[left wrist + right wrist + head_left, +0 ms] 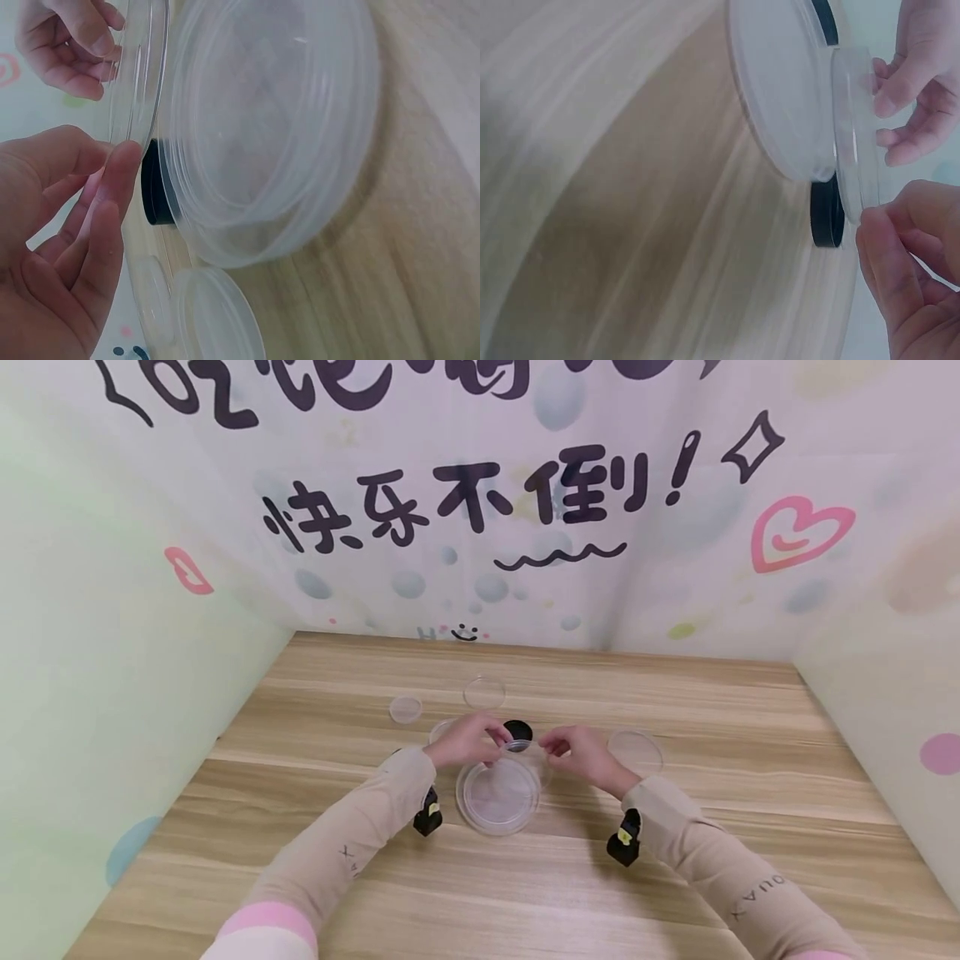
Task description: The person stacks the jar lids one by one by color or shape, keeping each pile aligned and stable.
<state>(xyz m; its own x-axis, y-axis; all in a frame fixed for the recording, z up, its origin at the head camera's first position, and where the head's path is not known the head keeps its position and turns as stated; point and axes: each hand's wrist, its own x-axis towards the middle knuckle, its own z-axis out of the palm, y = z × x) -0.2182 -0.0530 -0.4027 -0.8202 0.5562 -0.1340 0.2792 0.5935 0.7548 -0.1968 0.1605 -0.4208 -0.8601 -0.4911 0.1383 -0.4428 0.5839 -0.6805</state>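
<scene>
- The left hand [467, 742] pinches the rim of a clear lid [853, 127] between thumb and fingers.
- The right hand [588, 754] pinches the same lid's opposite side.
- The clear lid is held above the middle of the tabletop [510, 893], near larger stacked lids [498, 795].
- A black lid [517, 730] lies beyond the stacked lids, toward the tabletop's far edge.
- A small round lid [406, 710] lies nearer the left edge, another disc [636, 752] nearer the right.

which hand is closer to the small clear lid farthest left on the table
Left. In the head view, the left hand is to the right of the small clear lid; the right hand is farther right, beyond the left hand.
</scene>
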